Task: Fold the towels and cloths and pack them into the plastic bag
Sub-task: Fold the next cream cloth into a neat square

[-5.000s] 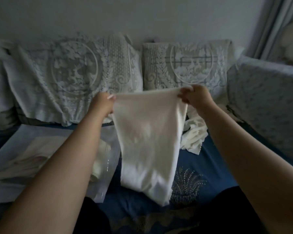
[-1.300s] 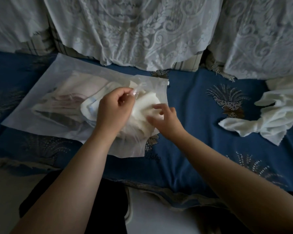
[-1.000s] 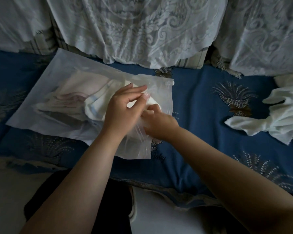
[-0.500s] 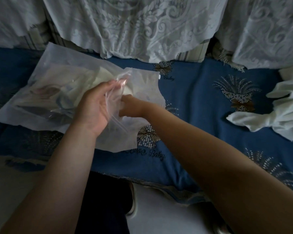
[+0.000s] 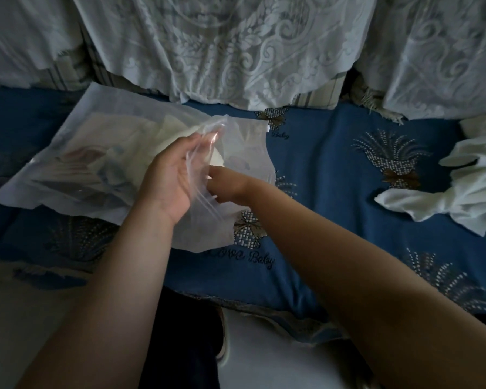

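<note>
The bag (image 5: 76, 153) lies on the blue sofa cover (image 5: 334, 169), its mouth toward the person. The left hand (image 5: 171, 175) pinches the upper lip of the mouth and lifts it, so the thin film tents up off the seat. The right hand (image 5: 225, 183) reaches into the opening, fingers hidden behind the plastic; it seems to be pushing a folded cloth (image 5: 180, 138) deeper, though I cannot tell whether it grips the cloth or merely presses it.

Inside, several folded pieces (image 5: 90, 164) sit stacked toward the closed end. One white cloth (image 5: 466, 189) lies crumpled and unfolded on the cover, well apart to the right, so the task is not finished.

The bag is light, limp and slick; it will slide on the cover and collapse shut if the lip is let go, so holding it by the stiffer zip strip at the mouth looks wisest. The cloths are soft and light, and a fold will slump unless carried flat from beneath or pinched along the folded edge.
</note>
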The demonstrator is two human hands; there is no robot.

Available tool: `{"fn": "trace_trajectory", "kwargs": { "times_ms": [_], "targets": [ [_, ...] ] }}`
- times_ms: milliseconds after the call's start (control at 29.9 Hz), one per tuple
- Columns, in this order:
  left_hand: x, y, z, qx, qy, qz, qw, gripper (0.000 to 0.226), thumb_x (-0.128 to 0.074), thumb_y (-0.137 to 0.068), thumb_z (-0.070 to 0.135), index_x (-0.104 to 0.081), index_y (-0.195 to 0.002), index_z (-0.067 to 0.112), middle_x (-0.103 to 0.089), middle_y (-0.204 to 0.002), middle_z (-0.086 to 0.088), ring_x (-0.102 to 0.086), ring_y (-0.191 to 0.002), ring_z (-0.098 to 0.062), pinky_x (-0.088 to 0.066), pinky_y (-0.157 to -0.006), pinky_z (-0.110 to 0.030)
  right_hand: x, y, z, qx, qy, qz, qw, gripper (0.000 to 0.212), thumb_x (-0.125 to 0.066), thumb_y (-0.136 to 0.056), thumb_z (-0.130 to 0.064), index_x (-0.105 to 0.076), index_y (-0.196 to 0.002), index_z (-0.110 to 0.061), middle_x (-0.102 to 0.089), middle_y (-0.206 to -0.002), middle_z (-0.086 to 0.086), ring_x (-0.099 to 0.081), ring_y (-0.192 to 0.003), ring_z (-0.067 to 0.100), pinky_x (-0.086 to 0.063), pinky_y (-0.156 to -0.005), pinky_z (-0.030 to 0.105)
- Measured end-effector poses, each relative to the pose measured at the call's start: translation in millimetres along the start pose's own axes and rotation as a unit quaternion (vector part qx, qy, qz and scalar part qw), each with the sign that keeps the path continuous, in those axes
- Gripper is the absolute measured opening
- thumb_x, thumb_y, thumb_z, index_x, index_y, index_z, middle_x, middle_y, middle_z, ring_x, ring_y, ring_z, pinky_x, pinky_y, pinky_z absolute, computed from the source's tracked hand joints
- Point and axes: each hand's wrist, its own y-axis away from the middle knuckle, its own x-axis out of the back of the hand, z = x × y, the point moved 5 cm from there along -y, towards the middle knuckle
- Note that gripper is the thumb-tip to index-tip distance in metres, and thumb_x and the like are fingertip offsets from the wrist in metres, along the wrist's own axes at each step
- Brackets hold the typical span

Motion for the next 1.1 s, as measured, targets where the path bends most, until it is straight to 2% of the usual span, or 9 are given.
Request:
{"fn": "trace_trajectory", "kwargs": {
  "times_ms": [167,334,434,535,601,702,835,969,1103],
  "targets": [
    [-11.9,-7.2,-5.7,-0.070,-0.139,0.067,0.986,0.021,-0.070,-0.078,0.025,-0.076,-0.097,0.019,-0.071,-0.110,0.002,-0.063,-0.108,-0.007,-0.047,-0.088,-0.020,36.6,45.5,25.8,0.036,0.093,0.064,0.993,0.045,-0.042,-0.098,-0.011,-0.042,-0.139,-0.028,-0.020,-0.155,-0.003,-0.065,-0.094,0.021,-0.054,-0.086,0.037],
    [-55.8,-0.3,-24.0,-0.168,-0.423,0.060,0.889,0.038,-0.060,-0.089,0.026,-0.056,-0.127,0.025,-0.053,-0.132,0.011,-0.043,-0.118,0.004,-0.034,-0.099,-0.017,79.5,119.2,61.3,0.000,0.142,0.150,0.978,0.035,-0.050,-0.094,-0.009,-0.055,-0.128,-0.016,-0.051,-0.127,0.000,-0.060,-0.091,0.016,-0.048,-0.068,0.012],
    [-89.5,1.7,-42.5,-0.204,-0.475,0.007,0.856,0.032,-0.059,-0.090,0.025,-0.059,-0.122,0.023,-0.058,-0.128,0.010,-0.047,-0.118,-0.001,-0.033,-0.096,-0.015,121.3,169.8,107.7,-0.109,0.348,0.218,0.905,0.041,-0.057,-0.089,-0.023,-0.051,-0.129,-0.017,-0.049,-0.131,0.008,-0.053,-0.115,0.027,-0.043,-0.096,0.031],
    [-119.2,5.3,-67.0,-0.206,-0.498,-0.051,0.841,0.025,-0.057,-0.091,0.025,-0.063,-0.115,0.023,-0.062,-0.123,0.008,-0.053,-0.117,-0.007,-0.036,-0.093,-0.016,167.8,218.8,147.2,-0.236,0.441,0.310,0.808,0.056,-0.059,-0.085,-0.038,-0.039,-0.132,-0.015,-0.038,-0.137,0.012,-0.041,-0.126,0.037,-0.042,-0.094,0.046],
    [-132.2,9.8,-80.0,-0.216,-0.515,-0.064,0.827,0.023,-0.056,-0.091,0.024,-0.065,-0.112,0.022,-0.064,-0.120,0.007,-0.055,-0.115,-0.008,-0.036,-0.091,-0.016,191.5,238.7,162.9,-0.288,0.424,0.318,0.797,0.064,-0.062,-0.084,-0.041,-0.035,-0.135,-0.013,-0.037,-0.139,0.013,-0.039,-0.127,0.039,-0.041,-0.095,0.047],
    [-143.5,15.0,-97.5,-0.213,-0.543,-0.086,0.808,0.022,-0.056,-0.091,0.024,-0.066,-0.111,0.022,-0.064,-0.119,0.006,-0.057,-0.112,-0.010,-0.038,-0.090,-0.017,212.6,252.7,176.0,-0.318,0.392,0.350,0.789,0.040,-0.049,-0.090,-0.027,-0.048,-0.128,-0.014,-0.046,-0.135,0.010,-0.042,-0.126,0.034,-0.039,-0.097,0.045],
    [-151.9,18.0,-117.6,-0.164,-0.548,-0.141,0.808,0.039,-0.065,-0.086,0.034,-0.059,-0.123,0.026,-0.059,-0.130,0.007,-0.052,-0.121,-0.010,-0.034,-0.095,-0.017,205.6,254.2,146.3,-0.223,0.430,0.450,0.750,0.026,-0.044,-0.088,-0.021,-0.059,-0.110,-0.022,-0.065,-0.115,0.007,-0.056,-0.109,0.029,-0.033,-0.091,0.041],
    [-171.6,31.7,-134.2,-0.133,-0.517,-0.247,0.809,0.088,-0.077,-0.077,0.030,-0.026,-0.148,0.025,-0.041,-0.143,0.007,-0.039,-0.131,-0.008,-0.027,-0.099,-0.008,157.5,257.6,74.7,0.034,0.391,0.478,0.786,0.028,-0.046,-0.088,-0.037,-0.060,-0.082,-0.013,-0.066,-0.081,0.009,-0.062,-0.075,0.032,-0.036,-0.066,0.034],
    [-173.0,46.1,-122.0,-0.085,-0.372,-0.228,0.896,0.035,-0.065,-0.088,0.021,-0.056,-0.121,0.015,-0.066,-0.109,0.000,-0.060,-0.095,-0.003,-0.046,-0.077,-0.006,125.7,285.6,39.8,0.130,0.293,0.465,0.825,0.023,-0.051,-0.092,-0.032,-0.059,-0.079,-0.016,-0.049,-0.077,-0.003,-0.052,-0.070,0.019,-0.041,-0.064,0.034]
  ]
}}
